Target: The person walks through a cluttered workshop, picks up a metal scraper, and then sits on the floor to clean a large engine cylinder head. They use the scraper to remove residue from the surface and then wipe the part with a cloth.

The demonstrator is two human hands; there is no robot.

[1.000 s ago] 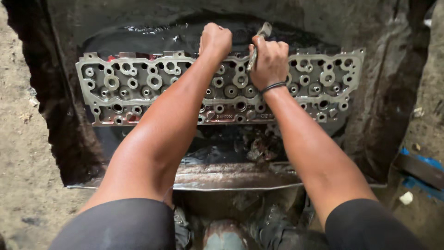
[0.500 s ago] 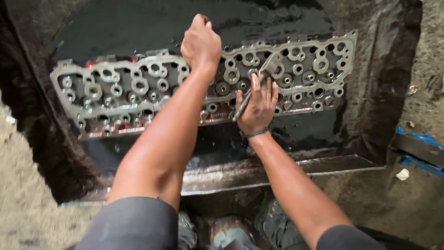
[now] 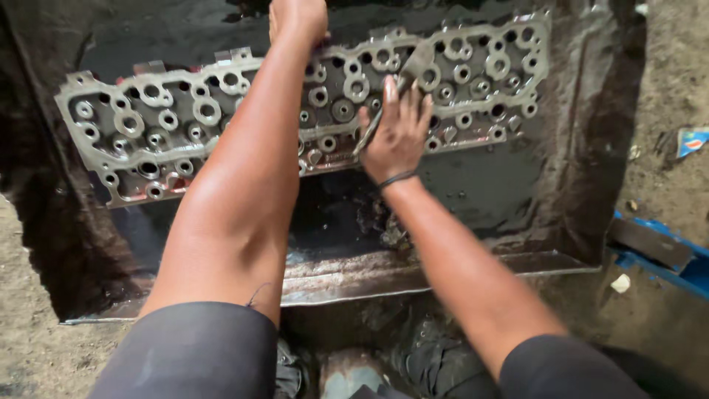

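Thing in hand: a grey metal cylinder head, pierced with many round holes, lying flat in a shallow black oily tray.
Where it lies: across the far half of the tray, close to the far edge, its right end near the far right corner, its left end short of the left wall.
Long axis: left to right, with the right end tilted somewhat farther away than the left.
Left hand: reaches over the far long edge of the head at about its middle, closed as if gripping that edge; the fingers pass out of view, so the exact hold cannot be told.
Right hand: lies palm down on the head's top face, right of middle, fingers spread and flat, pressing a narrow flat metal tool against the surface; the tool's blade points away toward the far edge.
Key relation: the head lies straight ahead of both hands, broadside on; the right hand is nearer the near edge, the left is farther out at the far edge, and the two are close together around the middle.
Around: sandy ground on both sides of the tray; a blue object off the tray's right near corner.
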